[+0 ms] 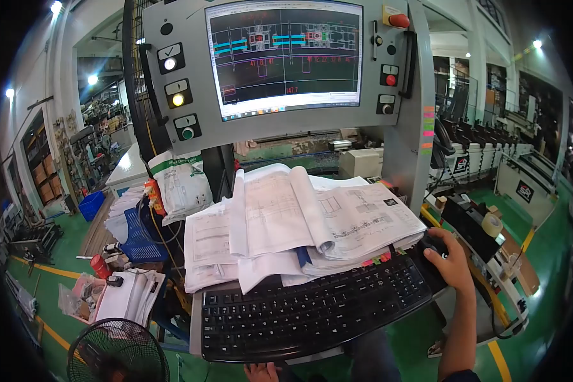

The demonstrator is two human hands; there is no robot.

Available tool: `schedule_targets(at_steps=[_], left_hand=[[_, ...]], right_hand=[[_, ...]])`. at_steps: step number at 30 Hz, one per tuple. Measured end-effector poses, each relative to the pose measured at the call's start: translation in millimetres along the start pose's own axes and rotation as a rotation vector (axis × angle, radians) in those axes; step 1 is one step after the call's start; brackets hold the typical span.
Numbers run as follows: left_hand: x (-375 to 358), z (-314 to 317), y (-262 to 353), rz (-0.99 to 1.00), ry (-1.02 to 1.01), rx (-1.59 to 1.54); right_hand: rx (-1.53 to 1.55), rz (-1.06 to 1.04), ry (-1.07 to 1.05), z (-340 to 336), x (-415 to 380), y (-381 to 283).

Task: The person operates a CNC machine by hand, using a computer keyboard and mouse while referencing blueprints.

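My right hand (451, 260) is closed over a black computer mouse (434, 245), just right of the keyboard. Much of the mouse is covered by the hand. Below the front edge of the black keyboard (318, 309), the fingers of my left hand (262, 372) show at the bottom of the view, apart and with nothing seen in them; the rest of that hand is cut off. A thick stack of printed drawings (356, 219) lies behind the keyboard, its upper sheets curled. Above it, a monitor (286, 60) displays a technical drawing with cyan and magenta lines.
The grey control panel (191, 137) has lit buttons and a red emergency stop knob (398, 21). A white and green bag (181, 181) hangs at left. A fan (118, 350) stands low left, near a blue basket (143, 235). A tape roll (492, 225) sits at right.
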State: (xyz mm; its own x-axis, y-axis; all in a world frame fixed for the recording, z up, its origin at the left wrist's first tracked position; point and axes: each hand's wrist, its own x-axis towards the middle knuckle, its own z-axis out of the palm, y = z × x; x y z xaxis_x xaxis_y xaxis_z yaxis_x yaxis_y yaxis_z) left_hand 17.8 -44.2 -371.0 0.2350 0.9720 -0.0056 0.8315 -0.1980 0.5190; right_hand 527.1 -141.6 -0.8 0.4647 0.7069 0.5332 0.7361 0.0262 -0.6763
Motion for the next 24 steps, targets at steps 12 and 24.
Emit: schedule_targets(at_steps=[12, 24], left_hand=[[-4, 39, -58, 0.128, 0.2, 0.211], [-33, -1, 175, 0.362, -0.91, -0.641]], right_hand=[[-0.075, 0.003, 0.019, 2, -2, -4], [-0.062, -0.053, 0.011, -1, -1, 1]])
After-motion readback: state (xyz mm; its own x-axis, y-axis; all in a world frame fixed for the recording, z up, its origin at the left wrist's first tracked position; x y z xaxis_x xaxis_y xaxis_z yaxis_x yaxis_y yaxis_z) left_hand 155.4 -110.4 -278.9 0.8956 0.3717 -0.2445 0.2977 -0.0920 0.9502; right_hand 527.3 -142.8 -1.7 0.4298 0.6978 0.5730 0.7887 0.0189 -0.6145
